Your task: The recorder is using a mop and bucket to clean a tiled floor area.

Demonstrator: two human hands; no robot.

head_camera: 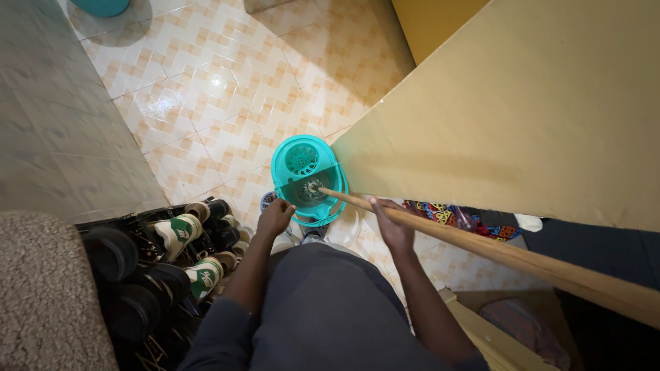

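Right hand [393,227] is gripping 1 smooth round wooden mop handle [495,253], fingers clamped around it. Left hand [275,217] is hanging loosely curled, holding nothing. Mop head is sitting in 1 teal plastic bucket [285,175] on the glossy tiled floor [227,103], beside a shoe rack [165,268].

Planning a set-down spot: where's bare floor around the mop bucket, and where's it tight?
Free: tiled floor beyond the teal bucket, between the grey wall and the yellow door. Crowded: shoe rack by the left hand; toys past the right hand.
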